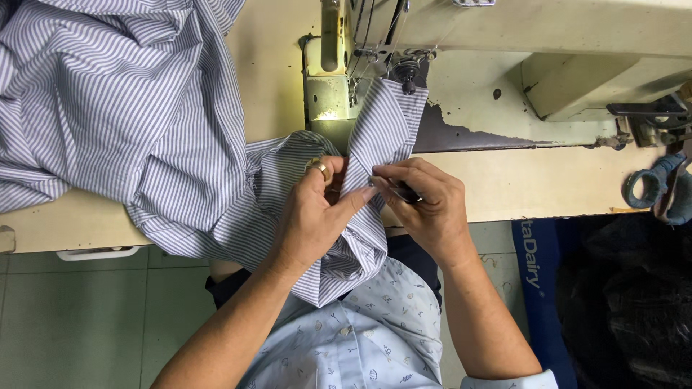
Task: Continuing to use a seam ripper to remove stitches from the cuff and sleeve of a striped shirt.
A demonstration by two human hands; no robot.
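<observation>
Your left hand (311, 216) pinches striped shirt cuff (382, 137) just before sewing machine (447, 65), holding fold taut. Your right hand (425, 202), closed on small dark tool (398, 190), works at cuff seam. Shirt bulk heaped left of machine on desk (519, 180), out of way. Scissors (659, 187) right of machine.

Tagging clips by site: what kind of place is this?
Likely a garment sewing workshop: an industrial sewing machine on a worn table, striped shirt fabric piled beside it, scissors at the right edge.
</observation>
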